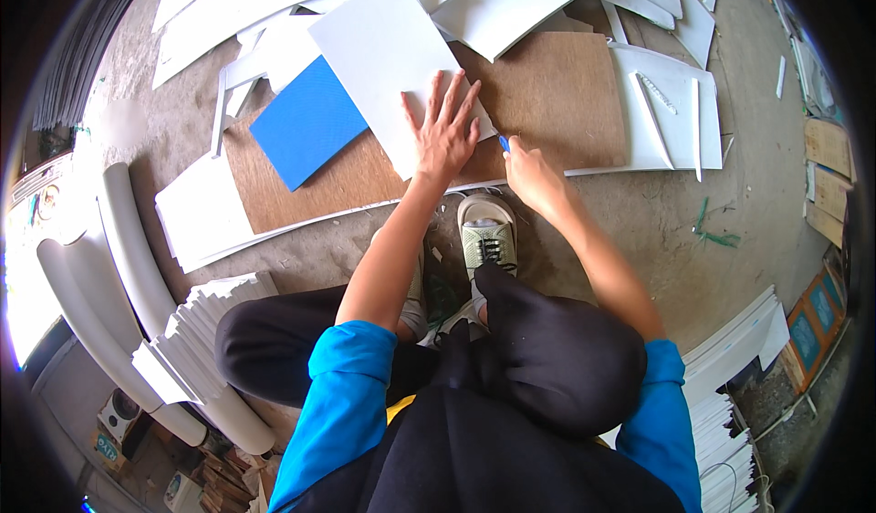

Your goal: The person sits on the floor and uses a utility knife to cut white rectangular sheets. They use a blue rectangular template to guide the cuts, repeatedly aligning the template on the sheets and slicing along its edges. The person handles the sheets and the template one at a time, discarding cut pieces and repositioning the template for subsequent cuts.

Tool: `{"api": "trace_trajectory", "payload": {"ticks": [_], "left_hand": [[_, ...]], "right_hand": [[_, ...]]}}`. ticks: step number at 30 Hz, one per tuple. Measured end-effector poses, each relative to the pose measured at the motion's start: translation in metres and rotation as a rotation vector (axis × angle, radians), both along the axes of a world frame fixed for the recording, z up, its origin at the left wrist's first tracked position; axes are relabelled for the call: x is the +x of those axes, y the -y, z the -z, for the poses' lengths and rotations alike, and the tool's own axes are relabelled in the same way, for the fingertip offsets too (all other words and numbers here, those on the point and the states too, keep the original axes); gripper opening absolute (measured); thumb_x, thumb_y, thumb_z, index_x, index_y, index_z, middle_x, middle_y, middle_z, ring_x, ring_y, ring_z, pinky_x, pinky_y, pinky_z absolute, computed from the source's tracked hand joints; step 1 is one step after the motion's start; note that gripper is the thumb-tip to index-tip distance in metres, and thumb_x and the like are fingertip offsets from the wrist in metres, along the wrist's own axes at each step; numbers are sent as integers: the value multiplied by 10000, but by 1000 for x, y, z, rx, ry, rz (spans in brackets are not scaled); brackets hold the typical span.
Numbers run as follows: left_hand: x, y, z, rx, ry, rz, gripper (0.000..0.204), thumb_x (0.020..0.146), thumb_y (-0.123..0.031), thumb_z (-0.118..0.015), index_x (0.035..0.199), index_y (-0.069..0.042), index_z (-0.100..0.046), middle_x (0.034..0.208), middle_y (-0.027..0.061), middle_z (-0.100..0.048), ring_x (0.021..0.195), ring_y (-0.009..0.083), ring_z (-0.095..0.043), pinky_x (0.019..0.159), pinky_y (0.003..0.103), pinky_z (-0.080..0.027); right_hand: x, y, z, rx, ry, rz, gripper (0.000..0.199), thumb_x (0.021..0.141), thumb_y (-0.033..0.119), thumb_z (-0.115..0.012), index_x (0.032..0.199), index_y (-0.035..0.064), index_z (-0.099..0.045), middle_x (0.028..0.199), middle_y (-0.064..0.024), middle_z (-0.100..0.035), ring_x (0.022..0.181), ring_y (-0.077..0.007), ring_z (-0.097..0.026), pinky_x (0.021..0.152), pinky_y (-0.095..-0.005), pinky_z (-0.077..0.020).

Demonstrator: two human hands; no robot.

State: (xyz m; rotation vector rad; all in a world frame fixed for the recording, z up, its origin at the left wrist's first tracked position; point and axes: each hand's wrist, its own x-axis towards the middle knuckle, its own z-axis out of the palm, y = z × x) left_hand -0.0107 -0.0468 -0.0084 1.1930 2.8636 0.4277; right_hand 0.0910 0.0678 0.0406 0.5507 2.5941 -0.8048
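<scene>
My left hand [445, 137] lies flat with spread fingers on a white rectangular board [376, 43], near its right edge. Closed round a blue utility knife [504, 142], my right hand [533, 175] is just right of the board's near right corner. The knife's tip points at that edge; most of its handle is hidden in the fist. Partly under the board's left side is a blue rectangular sheet [306, 130]. Beneath these lies a brown wooden panel [557, 102], resting on larger white sheets.
White offcuts [274, 2] are heaped beyond the panel, with thin strips [650, 119] at its right. Stacked white pieces [205, 326] and long white rolls [137, 239] stand at left; another stack [730, 422] is at lower right. My shoe [488, 235] is close to the panel's near edge.
</scene>
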Motion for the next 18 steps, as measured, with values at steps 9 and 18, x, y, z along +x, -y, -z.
{"api": "trace_trajectory", "payload": {"ticks": [9,18], "left_hand": [[-2,1,1,53,4,11,544,781,-261,-521,1304,-264,-370,1406,-23,-248,1327,196,-149,992,632,3],[-1,1,-1,36,18,9,599,766,-258,-529,1330,-259,-329,1414,-20,-232,1331,195,-137,994,632,-5]], "right_hand": [[24,7,13,-16,21,72,239,897,204,-377,975,-14,-438,610,-246,-569,631,-407,-592,530,-478,-481],[-4,1,1,22,-47,84,288,903,222,-378,1053,-10,-460,573,-224,-563,592,-388,-595,506,-461,-477]]}}
